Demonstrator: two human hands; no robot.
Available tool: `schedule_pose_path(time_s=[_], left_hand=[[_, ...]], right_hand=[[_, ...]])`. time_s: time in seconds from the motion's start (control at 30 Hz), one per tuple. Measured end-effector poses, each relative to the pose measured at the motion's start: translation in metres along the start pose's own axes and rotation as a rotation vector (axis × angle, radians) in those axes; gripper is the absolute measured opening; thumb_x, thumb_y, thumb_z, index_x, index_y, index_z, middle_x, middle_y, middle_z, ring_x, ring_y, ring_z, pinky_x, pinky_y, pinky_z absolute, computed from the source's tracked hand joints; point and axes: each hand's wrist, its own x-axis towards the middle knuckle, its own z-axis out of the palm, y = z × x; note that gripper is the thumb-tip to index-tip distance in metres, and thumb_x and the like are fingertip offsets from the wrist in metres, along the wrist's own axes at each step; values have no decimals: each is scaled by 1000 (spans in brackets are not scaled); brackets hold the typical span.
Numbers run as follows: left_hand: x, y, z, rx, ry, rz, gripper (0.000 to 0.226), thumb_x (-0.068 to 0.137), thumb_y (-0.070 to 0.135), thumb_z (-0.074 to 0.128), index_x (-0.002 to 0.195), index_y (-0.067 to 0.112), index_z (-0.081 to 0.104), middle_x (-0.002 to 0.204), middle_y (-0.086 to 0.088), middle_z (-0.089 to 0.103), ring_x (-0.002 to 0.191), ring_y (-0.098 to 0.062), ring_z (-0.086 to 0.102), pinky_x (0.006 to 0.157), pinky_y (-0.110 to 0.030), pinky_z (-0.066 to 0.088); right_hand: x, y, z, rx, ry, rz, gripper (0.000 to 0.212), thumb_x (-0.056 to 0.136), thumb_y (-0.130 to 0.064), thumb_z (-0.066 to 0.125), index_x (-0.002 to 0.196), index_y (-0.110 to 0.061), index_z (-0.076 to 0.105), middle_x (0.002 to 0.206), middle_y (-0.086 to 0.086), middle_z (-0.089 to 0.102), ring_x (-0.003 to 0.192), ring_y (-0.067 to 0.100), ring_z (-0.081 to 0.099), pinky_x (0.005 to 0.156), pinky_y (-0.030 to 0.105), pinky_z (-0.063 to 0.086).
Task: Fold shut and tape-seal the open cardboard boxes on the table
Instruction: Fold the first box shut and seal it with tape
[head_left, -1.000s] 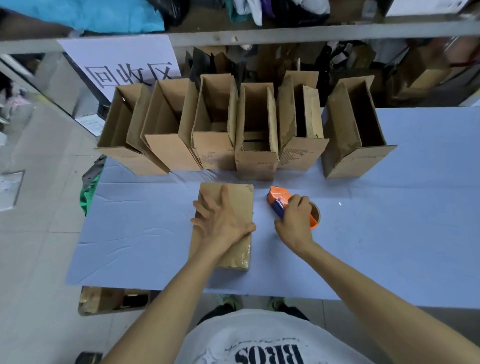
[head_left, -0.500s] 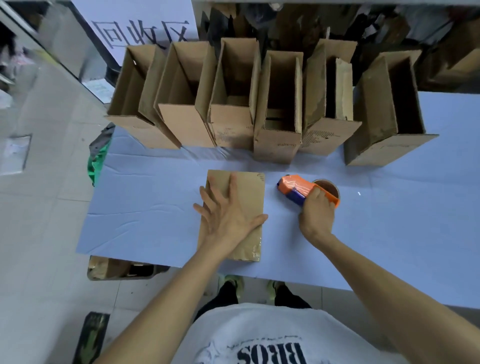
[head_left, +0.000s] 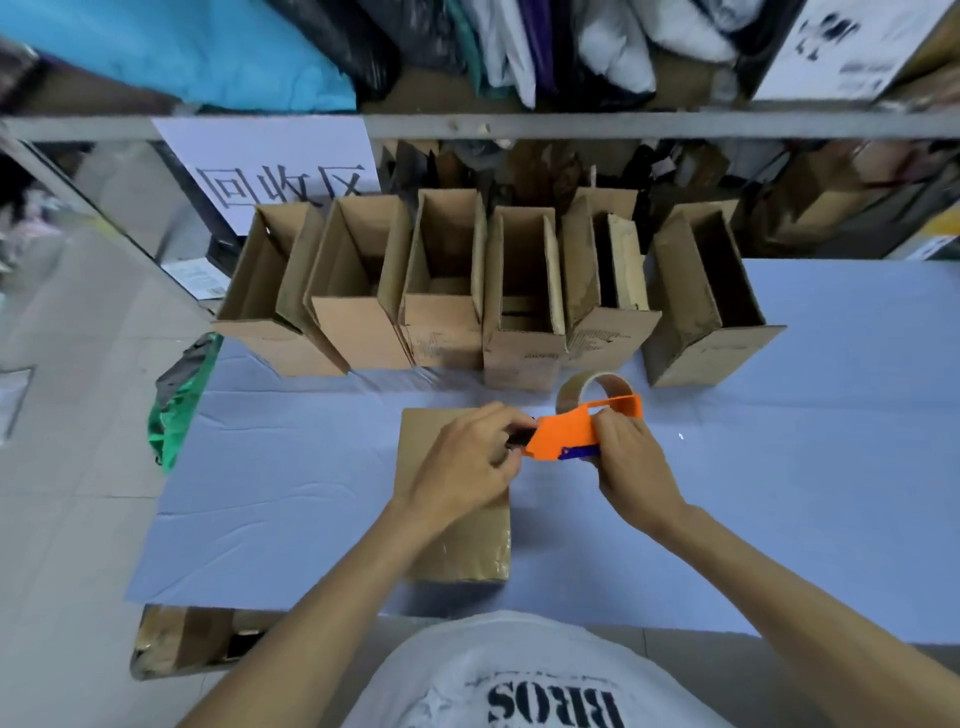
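Note:
A closed cardboard box (head_left: 467, 545) lies flat on the light blue table (head_left: 291, 499) in front of me, with clear tape along its near end. Above it I hold an orange tape dispenser (head_left: 569, 434) with a brown roll (head_left: 597, 389). My right hand (head_left: 631, 465) grips the dispenser's handle. My left hand (head_left: 467, 462) pinches at the dispenser's front end, over the box's far half. Several open cardboard boxes (head_left: 524, 306) stand in a row along the far side of the table.
A metal shelf rail (head_left: 623, 124) with bags and cloth above it runs behind the boxes. A white sign with characters (head_left: 280, 171) hangs at the left. A green and black bag (head_left: 179, 395) hangs off the table's left edge. Another carton (head_left: 182, 644) sits under the table.
My right hand lifted the tape dispenser off the table and brought it left over the box. My left hand left the box top and took hold of the dispenser's front.

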Motion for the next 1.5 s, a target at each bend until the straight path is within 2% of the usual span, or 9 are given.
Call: schedule_pose_path(time_s=[0.13, 0.23, 0.33, 0.5, 0.7, 1.0, 1.2, 1.4, 1.5], left_hand=[[8, -3, -6, -248, -107, -200, 28, 79, 5, 63, 102, 17, 73, 98, 7, 73, 90, -5, 66, 82, -18, 51], [17, -5, -9, -419, -174, -430, 26, 88, 2, 55, 97, 20, 72, 94, 8, 72, 89, -5, 66, 77, -13, 50], [28, -8, -10, -595, -172, -594, 22, 91, -3, 52, 101, 8, 69, 89, -7, 69, 82, -18, 65, 70, -20, 55], [41, -12, -19, -662, -243, -658, 28, 94, 1, 51, 116, 11, 67, 111, -12, 70, 104, -24, 67, 92, -34, 53], [48, -11, -18, -565, -209, -719, 19, 97, 11, 55, 109, 10, 69, 97, -8, 72, 92, -19, 69, 89, -32, 54], [56, -4, -19, -398, -60, -774, 27, 89, -11, 45, 84, 7, 65, 72, -2, 61, 68, -12, 60, 58, -16, 51], [59, -9, -16, -401, -45, -800, 26, 92, -6, 49, 84, 12, 67, 88, -9, 67, 89, -21, 66, 83, -35, 57], [58, -7, -13, -327, -11, -807, 20, 94, 0, 49, 89, 9, 66, 81, -4, 65, 76, -14, 63, 65, -21, 52], [60, -12, -11, -272, 12, -830, 23, 91, 0, 53, 77, 10, 67, 83, -8, 69, 81, -21, 67, 69, -28, 56]], right_hand=[[6, 8, -7, 157, -273, 145, 45, 76, 8, 65, 105, -22, 47, 98, 9, 64, 75, 16, 48, 63, 30, 38], [16, 10, -22, 379, -458, 286, 54, 79, 2, 66, 118, -24, 40, 108, 4, 68, 85, 24, 59, 75, 38, 51], [24, 9, -33, 394, -450, 275, 46, 79, -1, 68, 115, -22, 49, 106, 3, 67, 90, 25, 62, 77, 42, 55], [32, 4, -47, 579, -404, 362, 35, 89, -5, 65, 118, -22, 52, 111, -2, 62, 103, 17, 59, 75, 23, 54], [41, -6, -43, 255, -307, 150, 69, 62, -56, 82, 118, -28, 54, 107, -12, 64, 93, 12, 60, 75, 28, 55], [58, -13, -43, 219, -236, 88, 64, 63, -46, 86, 116, -22, 59, 103, -8, 68, 83, 6, 57, 69, 10, 44], [62, -10, -45, 224, -261, 82, 68, 64, -46, 86, 120, -21, 57, 109, -6, 68, 89, 8, 58, 73, 15, 47], [66, -3, -44, 221, -327, 61, 66, 66, -46, 85, 121, -21, 56, 110, -7, 68, 88, 7, 58, 72, 11, 44], [69, 4, -46, 218, -377, 80, 66, 66, -44, 85, 121, -21, 57, 110, -7, 68, 88, 7, 60, 72, 12, 46]])
